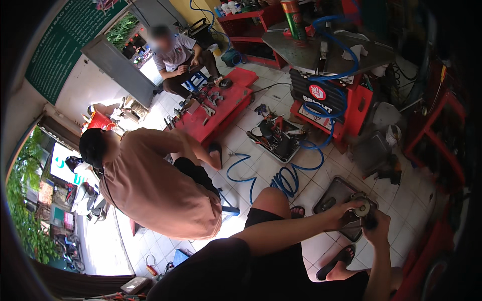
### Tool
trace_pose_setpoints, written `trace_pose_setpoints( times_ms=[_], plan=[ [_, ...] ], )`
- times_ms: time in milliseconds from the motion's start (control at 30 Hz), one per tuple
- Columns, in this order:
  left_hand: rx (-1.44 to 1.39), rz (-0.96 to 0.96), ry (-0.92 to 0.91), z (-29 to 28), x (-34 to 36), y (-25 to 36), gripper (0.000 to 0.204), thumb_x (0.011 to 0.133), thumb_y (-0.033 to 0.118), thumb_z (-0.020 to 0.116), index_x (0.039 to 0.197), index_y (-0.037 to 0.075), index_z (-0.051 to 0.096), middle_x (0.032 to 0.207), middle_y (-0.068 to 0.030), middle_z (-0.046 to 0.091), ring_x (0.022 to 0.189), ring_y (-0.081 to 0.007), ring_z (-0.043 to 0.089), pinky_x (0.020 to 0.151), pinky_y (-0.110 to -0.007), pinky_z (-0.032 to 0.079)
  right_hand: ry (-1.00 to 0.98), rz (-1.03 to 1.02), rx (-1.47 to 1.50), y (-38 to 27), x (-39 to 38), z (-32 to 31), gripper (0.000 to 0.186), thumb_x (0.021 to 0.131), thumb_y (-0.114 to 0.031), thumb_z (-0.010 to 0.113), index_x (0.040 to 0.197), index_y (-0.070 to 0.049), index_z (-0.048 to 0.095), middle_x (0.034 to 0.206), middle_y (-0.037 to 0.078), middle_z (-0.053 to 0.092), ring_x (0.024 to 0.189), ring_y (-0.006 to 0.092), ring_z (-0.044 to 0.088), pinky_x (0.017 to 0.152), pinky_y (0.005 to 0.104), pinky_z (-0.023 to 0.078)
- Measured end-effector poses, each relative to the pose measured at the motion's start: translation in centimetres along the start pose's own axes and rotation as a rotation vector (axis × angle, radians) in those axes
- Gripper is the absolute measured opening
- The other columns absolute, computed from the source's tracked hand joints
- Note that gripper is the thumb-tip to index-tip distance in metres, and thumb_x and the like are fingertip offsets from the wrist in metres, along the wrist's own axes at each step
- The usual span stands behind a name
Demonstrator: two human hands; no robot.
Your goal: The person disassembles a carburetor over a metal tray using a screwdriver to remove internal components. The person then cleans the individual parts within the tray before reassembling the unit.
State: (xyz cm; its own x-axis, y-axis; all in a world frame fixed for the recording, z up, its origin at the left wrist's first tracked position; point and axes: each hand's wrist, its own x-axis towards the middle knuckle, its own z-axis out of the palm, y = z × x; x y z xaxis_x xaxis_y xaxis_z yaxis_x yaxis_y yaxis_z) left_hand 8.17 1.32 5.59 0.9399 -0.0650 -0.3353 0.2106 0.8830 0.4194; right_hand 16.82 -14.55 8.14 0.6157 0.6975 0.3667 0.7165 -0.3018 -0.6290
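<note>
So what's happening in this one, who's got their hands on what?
The camera wearer sits over a white tiled floor in a workshop, both hands on a small round metal part: the left hand steadies it, the right hand grips it from the other side, above a dark metal tray. A person in a brown shirt crouches nearby; another sits at a red platform strewn with tools. A blue hose coils on the floor.

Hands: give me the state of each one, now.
Left hand: closed on a small round metal part, over the grey tray.
Right hand: closed on the same metal part from below.
</note>
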Motion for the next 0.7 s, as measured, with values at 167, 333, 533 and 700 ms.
trace_pose_setpoints(
  times_ms=[167, 333, 533, 700],
  plan=[
    [-0.1, -0.093, -0.023, -0.67, 1.07, 0.61, 0.04, 0.086, 0.025, 0.068, 0.118, 0.005, 0.054, 0.111, -0.0055, 0.061, 0.103, -0.0178, 0.059, 0.093, -0.034, 0.045, -0.022, 0.122, 0.079, -0.01, 0.64, 0.11, 0.029, 0.066, -0.011, 0.078, 0.089, -0.004, 0.062, 0.071, 0.015, 0.063, 0.064, 0.0333, 0.065, 0.057, 0.038, 0.05],
    [-0.06, -0.043, -0.036, -0.85, 0.97, 0.69, 0.045, 0.085, 0.027, 0.07, 0.122, 0.007, 0.052, 0.115, -0.005, 0.059, 0.106, -0.0169, 0.058, 0.097, -0.033, 0.044, -0.061, 0.03, 0.06, 0.18, 0.87, 0.02, 0.028, 0.067, -0.01, 0.077, 0.09, -0.003, 0.062, 0.074, 0.016, 0.064, 0.066, 0.034, 0.065, 0.059, 0.0375, 0.051],
    [-0.081, -0.072, -0.032, -0.6, 1.12, 0.78, 0.047, 0.085, 0.028, 0.07, 0.123, 0.008, 0.051, 0.116, -0.0056, 0.058, 0.105, -0.0182, 0.058, 0.096, -0.035, 0.045, -0.004, 0.072, 0.118, 0.15, 0.75, 0.21, 0.025, 0.067, -0.008, 0.076, 0.087, -0.003, 0.062, 0.074, 0.016, 0.064, 0.067, 0.0347, 0.065, 0.059, 0.0375, 0.051],
    [-0.073, -0.063, -0.111, -0.76, 0.87, 0.84, 0.049, 0.083, 0.027, 0.072, 0.122, 0.006, 0.051, 0.114, -0.0062, 0.058, 0.106, -0.0191, 0.057, 0.096, -0.035, 0.045, -0.077, 0.073, 0.048, -0.35, 0.96, -0.12, 0.026, 0.068, -0.008, 0.077, 0.089, -0.002, 0.062, 0.073, 0.016, 0.064, 0.066, 0.0319, 0.066, 0.06, 0.0354, 0.051]
  ],
)
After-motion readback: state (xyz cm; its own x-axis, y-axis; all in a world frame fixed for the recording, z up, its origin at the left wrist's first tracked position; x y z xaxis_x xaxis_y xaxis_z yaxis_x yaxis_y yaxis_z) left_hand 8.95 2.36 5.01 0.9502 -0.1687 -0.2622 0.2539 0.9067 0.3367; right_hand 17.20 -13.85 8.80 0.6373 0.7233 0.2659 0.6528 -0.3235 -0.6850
